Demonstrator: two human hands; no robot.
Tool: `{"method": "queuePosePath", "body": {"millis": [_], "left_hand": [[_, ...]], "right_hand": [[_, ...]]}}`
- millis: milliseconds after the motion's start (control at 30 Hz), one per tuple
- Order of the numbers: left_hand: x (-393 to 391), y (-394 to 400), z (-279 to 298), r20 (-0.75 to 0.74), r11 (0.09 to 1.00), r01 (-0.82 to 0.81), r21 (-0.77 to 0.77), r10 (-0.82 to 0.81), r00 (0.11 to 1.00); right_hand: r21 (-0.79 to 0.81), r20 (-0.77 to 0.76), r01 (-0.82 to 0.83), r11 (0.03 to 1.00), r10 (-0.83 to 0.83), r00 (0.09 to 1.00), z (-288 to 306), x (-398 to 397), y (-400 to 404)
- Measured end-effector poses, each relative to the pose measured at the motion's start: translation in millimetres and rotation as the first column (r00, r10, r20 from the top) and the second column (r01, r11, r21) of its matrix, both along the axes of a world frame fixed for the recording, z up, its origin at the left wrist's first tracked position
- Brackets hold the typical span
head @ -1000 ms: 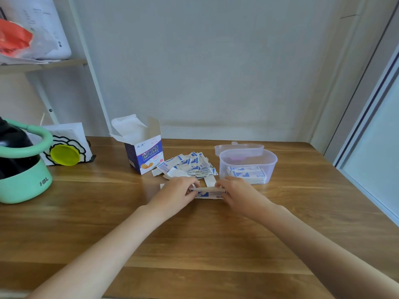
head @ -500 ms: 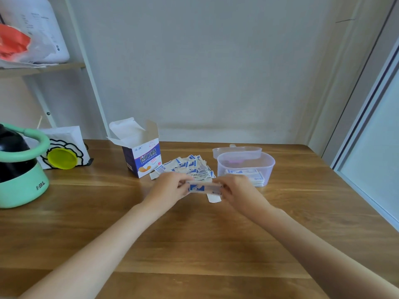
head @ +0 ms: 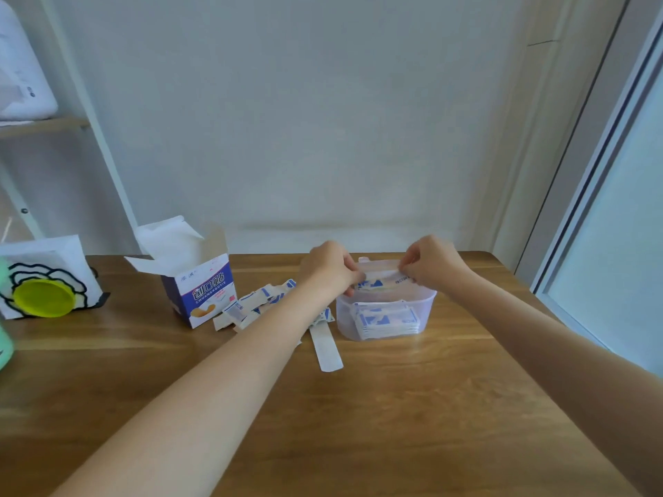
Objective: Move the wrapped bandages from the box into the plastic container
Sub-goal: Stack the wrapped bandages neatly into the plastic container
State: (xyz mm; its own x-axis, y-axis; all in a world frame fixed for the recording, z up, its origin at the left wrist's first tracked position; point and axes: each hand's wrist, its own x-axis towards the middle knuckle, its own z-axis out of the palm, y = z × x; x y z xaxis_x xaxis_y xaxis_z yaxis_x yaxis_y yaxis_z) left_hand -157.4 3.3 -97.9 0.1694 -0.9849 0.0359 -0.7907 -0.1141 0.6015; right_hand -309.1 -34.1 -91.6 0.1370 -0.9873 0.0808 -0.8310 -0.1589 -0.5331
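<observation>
Both the left hand (head: 328,269) and right hand (head: 432,261) fingers pinch wrapped bandages (head: 380,281) above the plastic container (head: 427,299).

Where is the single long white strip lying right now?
In the head view, the long white strip lies flat on the wooden table, just left of the plastic container and nearer the person than the loose pile of wrapped bandages.

Home rm: wood table (head: 394,407), shelf (head: 43,124), sliding door (head: 610,195).
</observation>
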Motion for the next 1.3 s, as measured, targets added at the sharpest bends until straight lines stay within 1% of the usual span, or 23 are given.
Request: {"method": "queuePosePath", "body": {"millis": [100, 167, 267, 367, 433, 500, 567, 667, 733, 800, 833, 900, 967, 1033, 1067, 1167, 1233, 1300], "left_hand": [[-5.8, -8.5, -3.5, 0.091, 0.998, 0.021, 0.056, -0.026, 0.995], [-9.4, -14.2, -5.7, 0.123, 0.995, 0.021, 0.099, -0.033, 0.992], [-16.4, -17.8, -6.0, 0.227, 0.980, 0.054, 0.190, -0.098, 0.969], [-24.1, -18.5, -6.2, 0.369, 0.965, 0.087, 0.247, -0.177, 0.913], [-28.7, -19.0, -7.8, 0.477, 0.964, 0.080, 0.253, -0.196, 0.857], [-32.0, -19.9, -9.2, 0.576, 0.966, 0.066, 0.249, -0.202, 0.792], [-35.8, -22.1, -9.9, 0.613, 0.954, 0.041, 0.297, -0.223, 0.758], [-38.1, -26.5, -9.5, 0.632, 0.919, 0.017, 0.395, -0.285, 0.721], [-38.7, -27.1, -7.0, 0.617, 0.877, 0.012, 0.481, -0.348, 0.706], [-38.7, -25.3, -5.5, 0.610, 0.842, 0.038, 0.538, -0.419, 0.673], [-38.0, -25.4, -5.2, 0.599, 0.837, 0.043, 0.546, -0.425, 0.679], [-36.0, -30.5, -8.1, 0.552, 0.836, 0.047, 0.547, -0.403, 0.730], [-33.8, -30.9, -8.5, 0.511, 0.838, 0.057, 0.543, -0.384, 0.769], [-32.7, -30.8, -9.8, 0.456, 0.819, 0.087, 0.567, -0.400, 0.795], [-32.3, -30.0, -9.5, 0.451, 0.819, 0.103, 0.565, -0.411, 0.792], [-35.0, -31.9, -12.3, 0.480, 0.878, 0.125, 0.461, -0.366, 0.798], [-38.9, -36.3, -12.4, 0.479, 0.868, 0.107, 0.485, -0.366, 0.798], [-43.4, -40.6, -10.5, 0.464, 0.862, 0.069, 0.502, -0.335, 0.820]], "right_hand": [[0.101, -0.062, -0.041, 0.994, 0.047, 0.997, -6.0, 2.6, -4.1], [0.140, -0.107, -0.050, 0.989, 0.066, 0.992, -10.1, 5.8, -7.3], [0.178, -0.188, -0.061, 0.982, 0.094, 0.978, -13.4, 10.8, -6.5], [0.194, -0.262, -0.038, 0.980, 0.089, 0.961, -15.3, 13.5, -2.1], [0.192, -0.328, -0.057, 0.980, 0.119, 0.937, -17.4, 13.2, 0.3], [0.201, -0.350, -0.062, 0.978, 0.130, 0.928, -20.3, 13.7, -2.4], [0.216, -0.384, -0.065, 0.974, 0.146, 0.912, -21.3, 14.3, -1.4], [0.222, -0.440, -0.073, 0.972, 0.167, 0.882, -18.7, 16.5, -0.7], [0.268, -0.464, -0.054, 0.962, 0.178, 0.868, -16.9, 19.7, -1.7], [0.325, -0.492, -0.033, 0.945, 0.199, 0.848, -14.7, 24.5, -2.9], [0.350, -0.500, -0.036, 0.936, 0.218, 0.838, -14.0, 26.6, -4.3], [0.390, -0.496, -0.043, 0.920, 0.249, 0.832, -13.7, 27.9, -7.0], [0.395, -0.492, -0.045, 0.917, 0.253, 0.833, -13.4, 28.7, -7.7], [0.389, -0.508, -0.041, 0.920, 0.252, 0.824, -14.0, 28.7, -9.0], [0.388, -0.511, -0.038, 0.921, 0.249, 0.823, -14.3, 28.4, -9.7], [0.370, -0.543, -0.024, 0.929, 0.237, 0.806, -14.4, 26.3, -12.9], [0.356, -0.579, -0.008, 0.935, 0.227, 0.783, -15.1, 25.8, -15.8], [0.333, -0.601, -0.005, 0.943, 0.216, 0.769, -16.1, 25.6, -17.6]]}}
